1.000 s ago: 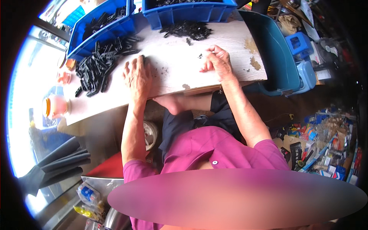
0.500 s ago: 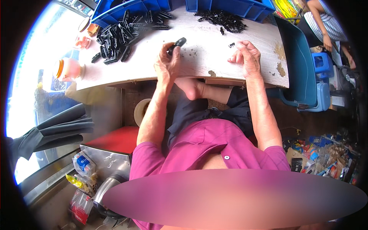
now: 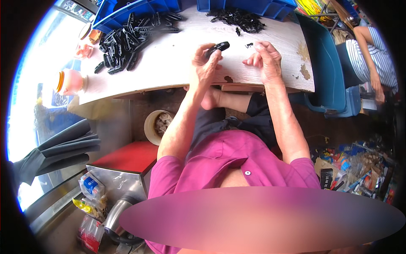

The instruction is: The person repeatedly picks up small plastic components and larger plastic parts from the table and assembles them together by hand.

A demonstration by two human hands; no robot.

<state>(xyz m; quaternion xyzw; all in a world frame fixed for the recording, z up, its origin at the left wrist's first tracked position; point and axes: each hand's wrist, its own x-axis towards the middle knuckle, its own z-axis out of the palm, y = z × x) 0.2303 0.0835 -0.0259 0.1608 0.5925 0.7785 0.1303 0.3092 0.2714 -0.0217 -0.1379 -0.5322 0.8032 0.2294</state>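
Head view: a short, elongated black plastic part [image 3: 218, 47] sits pinched in the fingertips of the left hand [image 3: 206, 64], raised just above the pale wooden tabletop [image 3: 177, 67]. Its long axis runs up and to the right, its free end pointing toward the right hand [image 3: 265, 60]. That hand is just beside it, to the right and slightly lower, fingers curled with the tips drawn together as if nipping something very small; whether it grips anything I cannot tell. A tiny black piece [image 3: 249, 44] lies on the wood between the two hands, nearer the right one. Both forearms rise from the lower edge, wrists resting near the table's front edge. Farther off, a heap of long black plastic strips [image 3: 127, 38] lies left, a pile of small black pieces [image 3: 241, 19] ahead, both beside blue plastic bins [image 3: 127, 10].
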